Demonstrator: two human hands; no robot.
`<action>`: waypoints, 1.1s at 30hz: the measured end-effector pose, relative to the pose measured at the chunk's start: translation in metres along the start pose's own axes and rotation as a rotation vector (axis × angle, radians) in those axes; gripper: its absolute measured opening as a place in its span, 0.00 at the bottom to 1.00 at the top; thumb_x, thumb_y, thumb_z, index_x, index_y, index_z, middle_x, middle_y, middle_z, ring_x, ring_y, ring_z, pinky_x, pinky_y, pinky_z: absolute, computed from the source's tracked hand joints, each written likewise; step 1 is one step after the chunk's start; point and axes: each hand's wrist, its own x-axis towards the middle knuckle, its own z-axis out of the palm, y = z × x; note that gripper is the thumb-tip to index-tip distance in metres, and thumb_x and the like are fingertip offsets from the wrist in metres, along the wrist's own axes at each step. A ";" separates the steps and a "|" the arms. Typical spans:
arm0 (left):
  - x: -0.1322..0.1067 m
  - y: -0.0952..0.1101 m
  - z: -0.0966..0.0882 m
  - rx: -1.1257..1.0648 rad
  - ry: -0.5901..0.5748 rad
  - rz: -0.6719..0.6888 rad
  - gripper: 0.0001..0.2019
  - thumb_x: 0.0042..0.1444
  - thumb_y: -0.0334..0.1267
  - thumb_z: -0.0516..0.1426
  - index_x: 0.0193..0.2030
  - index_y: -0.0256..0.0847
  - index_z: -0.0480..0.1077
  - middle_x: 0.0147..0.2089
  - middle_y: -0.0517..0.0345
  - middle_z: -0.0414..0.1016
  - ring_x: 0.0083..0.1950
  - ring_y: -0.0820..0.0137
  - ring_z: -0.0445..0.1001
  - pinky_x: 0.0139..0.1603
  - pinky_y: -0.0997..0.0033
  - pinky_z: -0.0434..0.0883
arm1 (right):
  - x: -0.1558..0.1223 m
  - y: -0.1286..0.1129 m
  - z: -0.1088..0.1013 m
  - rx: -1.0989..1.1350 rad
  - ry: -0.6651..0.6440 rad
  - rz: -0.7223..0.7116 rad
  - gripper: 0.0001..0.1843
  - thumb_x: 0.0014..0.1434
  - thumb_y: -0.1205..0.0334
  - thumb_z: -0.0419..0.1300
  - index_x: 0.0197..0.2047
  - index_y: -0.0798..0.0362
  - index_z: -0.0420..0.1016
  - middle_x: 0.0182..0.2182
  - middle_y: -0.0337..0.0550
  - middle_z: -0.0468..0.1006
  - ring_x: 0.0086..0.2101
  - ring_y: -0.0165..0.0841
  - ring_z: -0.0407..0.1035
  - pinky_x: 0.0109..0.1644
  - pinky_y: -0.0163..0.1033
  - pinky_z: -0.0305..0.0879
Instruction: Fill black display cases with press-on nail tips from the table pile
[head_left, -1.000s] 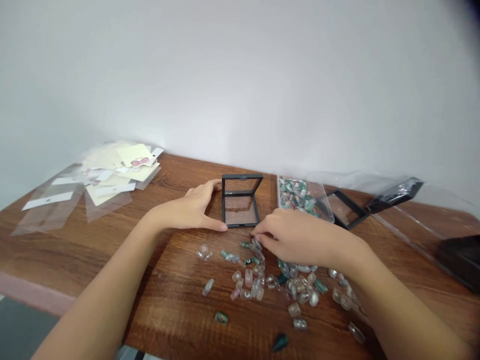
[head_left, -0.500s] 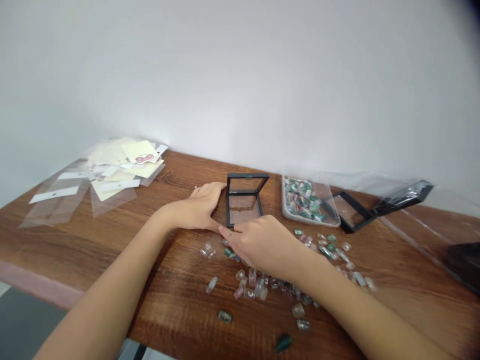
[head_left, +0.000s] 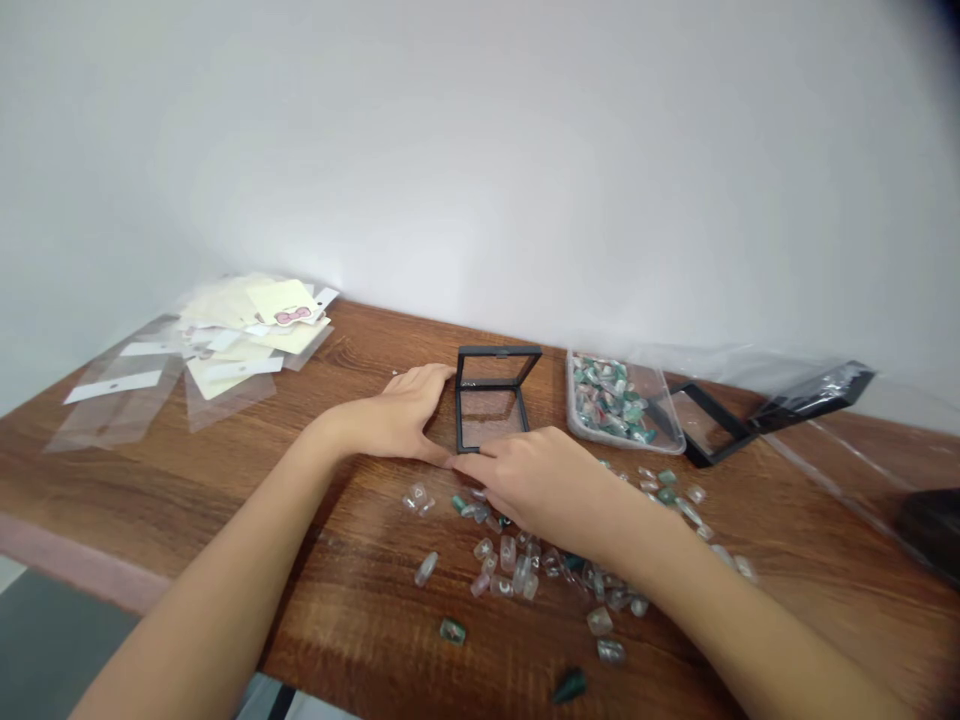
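A small black-framed case stands open on the wooden table, its clear lid tilted up at the back. My left hand cups the case's left side, thumb along its front corner. My right hand lies palm down just in front of the case, fingers curled over the scattered small clear and green stones; whether it holds one is hidden.
A clear tray of green and clear stones sits right of the case. A second open black case and clear plastic bags lie further right. Paper cards in clear sleeves are piled at the far left.
My right hand moved left from the stone pile to the front edge of the case. My left hand stayed on the case's left side.
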 end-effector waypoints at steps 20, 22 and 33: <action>0.000 -0.001 0.000 -0.007 0.034 0.021 0.49 0.42 0.59 0.65 0.68 0.42 0.50 0.66 0.39 0.58 0.68 0.42 0.58 0.64 0.42 0.60 | 0.000 0.003 0.000 0.195 -0.031 0.017 0.05 0.61 0.68 0.57 0.38 0.55 0.75 0.37 0.46 0.77 0.38 0.36 0.72 0.40 0.39 0.64; 0.000 -0.001 0.000 -0.008 0.041 0.025 0.49 0.42 0.58 0.65 0.67 0.42 0.51 0.66 0.39 0.59 0.68 0.42 0.58 0.63 0.43 0.61 | 0.001 0.001 -0.002 0.207 -0.029 0.033 0.05 0.60 0.69 0.57 0.38 0.55 0.75 0.38 0.46 0.78 0.37 0.35 0.72 0.38 0.38 0.63; 0.002 0.002 0.003 -0.014 0.065 0.027 0.50 0.44 0.63 0.63 0.68 0.44 0.48 0.67 0.40 0.58 0.69 0.43 0.57 0.65 0.43 0.60 | 0.002 0.001 -0.011 0.177 -0.047 0.034 0.08 0.66 0.66 0.54 0.40 0.52 0.75 0.31 0.41 0.81 0.31 0.33 0.72 0.33 0.38 0.55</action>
